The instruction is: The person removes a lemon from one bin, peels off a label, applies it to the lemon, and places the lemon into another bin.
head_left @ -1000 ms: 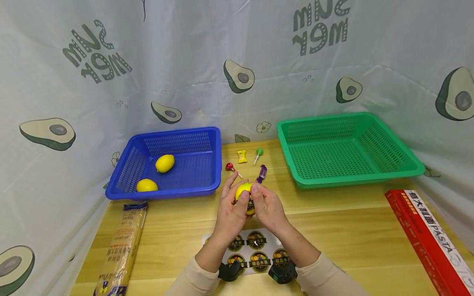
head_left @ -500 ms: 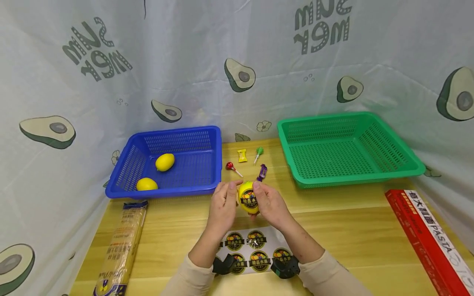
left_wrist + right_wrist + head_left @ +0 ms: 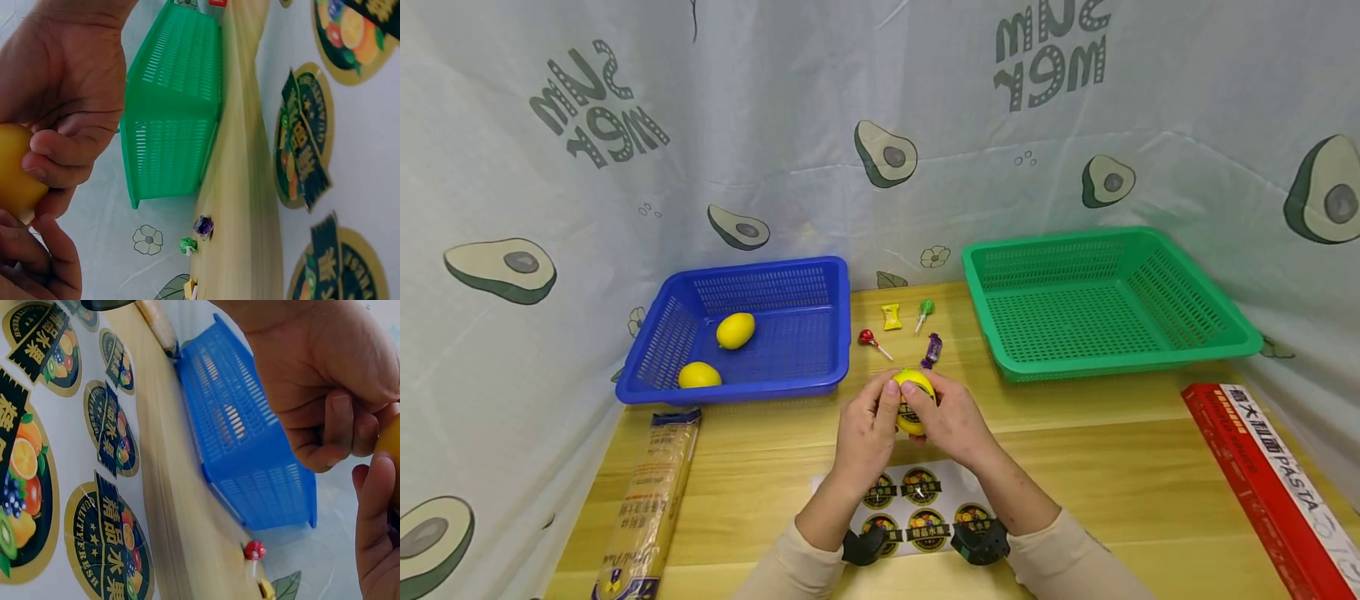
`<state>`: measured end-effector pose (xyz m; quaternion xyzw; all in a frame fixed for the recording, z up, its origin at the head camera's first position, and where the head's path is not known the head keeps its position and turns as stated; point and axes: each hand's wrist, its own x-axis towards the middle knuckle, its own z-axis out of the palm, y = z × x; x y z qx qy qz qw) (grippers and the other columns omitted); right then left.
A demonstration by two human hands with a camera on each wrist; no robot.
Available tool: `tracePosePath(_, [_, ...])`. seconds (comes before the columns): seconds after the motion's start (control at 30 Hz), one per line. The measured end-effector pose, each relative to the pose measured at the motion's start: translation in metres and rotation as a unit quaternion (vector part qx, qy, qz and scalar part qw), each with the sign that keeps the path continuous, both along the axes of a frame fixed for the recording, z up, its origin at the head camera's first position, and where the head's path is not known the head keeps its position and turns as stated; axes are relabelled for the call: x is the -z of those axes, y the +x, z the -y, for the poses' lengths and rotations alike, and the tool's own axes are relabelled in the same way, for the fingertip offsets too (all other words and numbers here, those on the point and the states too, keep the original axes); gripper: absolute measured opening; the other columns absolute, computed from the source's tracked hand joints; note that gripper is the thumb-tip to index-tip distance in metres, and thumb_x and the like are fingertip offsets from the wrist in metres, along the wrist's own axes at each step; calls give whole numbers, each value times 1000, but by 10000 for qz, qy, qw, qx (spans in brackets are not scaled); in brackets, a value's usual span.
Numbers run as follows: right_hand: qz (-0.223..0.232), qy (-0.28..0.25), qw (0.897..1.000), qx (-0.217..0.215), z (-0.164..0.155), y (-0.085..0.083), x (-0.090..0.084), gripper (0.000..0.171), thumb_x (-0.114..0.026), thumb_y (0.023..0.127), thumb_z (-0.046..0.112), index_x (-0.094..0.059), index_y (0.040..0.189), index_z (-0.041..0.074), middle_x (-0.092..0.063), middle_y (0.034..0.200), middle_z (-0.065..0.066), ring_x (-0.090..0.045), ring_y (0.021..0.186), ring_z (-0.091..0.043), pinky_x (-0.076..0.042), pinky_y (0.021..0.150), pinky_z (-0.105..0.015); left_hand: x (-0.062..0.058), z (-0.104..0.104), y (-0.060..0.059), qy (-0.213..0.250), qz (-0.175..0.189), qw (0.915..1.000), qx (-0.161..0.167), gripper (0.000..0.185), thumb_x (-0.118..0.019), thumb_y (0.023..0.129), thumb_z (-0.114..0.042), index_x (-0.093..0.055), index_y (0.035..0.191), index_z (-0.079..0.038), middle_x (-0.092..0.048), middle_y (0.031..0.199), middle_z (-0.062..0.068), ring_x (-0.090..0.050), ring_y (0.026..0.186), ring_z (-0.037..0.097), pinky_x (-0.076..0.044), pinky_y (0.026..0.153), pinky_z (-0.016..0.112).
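Yellow lemon (image 3: 913, 400), a round fruit sticker on its face, is pinched from both sides by the left hand (image 3: 868, 435) and the right hand (image 3: 953, 423), fingers curled round it. It is held above the sticker sheet (image 3: 925, 507), between the blue basket (image 3: 820, 383) and the green basket (image 3: 992, 275).

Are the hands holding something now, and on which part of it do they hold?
Both hands, left hand and right hand, hold one yellow lemon above the sticker sheet. Each grips one side, fingers curled over its stickered front.
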<state>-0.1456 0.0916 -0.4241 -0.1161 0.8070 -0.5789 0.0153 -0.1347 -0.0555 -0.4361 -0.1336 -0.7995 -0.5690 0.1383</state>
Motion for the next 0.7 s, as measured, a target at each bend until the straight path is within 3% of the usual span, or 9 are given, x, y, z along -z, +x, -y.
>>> tracePosePath(0.2, [-129,-126,9998,87,-1,-1,2,35,-52,104,29,-71,114,1,-63,71,-10,-55,47,-12,-52,44,-34,6,0,-2,-3,-535,9985,78,33,-50,109,-28,-70,122,-7,-59,67,3,-45,59,0,-44,52,21])
tracePosePath(0.37, [-119,-301,9994,78,-2,-1,1,38,-45,107,27,-72,106,0,-63,70,-11,-54,46,-12,-53,44,-40,8,0,-3,46,-658,9978,91,38,-49,109,-35,-71,122,-7,-53,62,1,-39,56,-3,-38,48,19])
tracePosePath(0.47, [125,-373,9992,55,-2,-1,-1,44,-39,109,29,-70,101,-2,-61,68,-12,-56,46,-16,-55,45,-45,8,1,-3,88,-444,9988,180,37,-51,108,-35,-70,123,-7,-53,63,1,-40,56,-3,-38,48,19])
tracePosePath(0.57, [527,-299,9981,131,-2,-2,-4,51,-35,110,34,-68,96,-2,-62,67,-12,-58,47,-23,-55,46,-43,4,4,-4,166,33,9990,405,33,-54,107,-30,-68,126,-7,-54,66,3,-43,56,0,-39,50,19])
tracePosePath(0.7, [1105,-22,9936,254,-7,-6,-7,60,-32,111,41,-69,89,0,-63,66,-11,-59,51,-26,-55,49,-41,-3,13,-7,253,742,9938,785,33,-59,104,-23,-62,134,-10,-60,88,8,-45,58,4,-39,52,20])
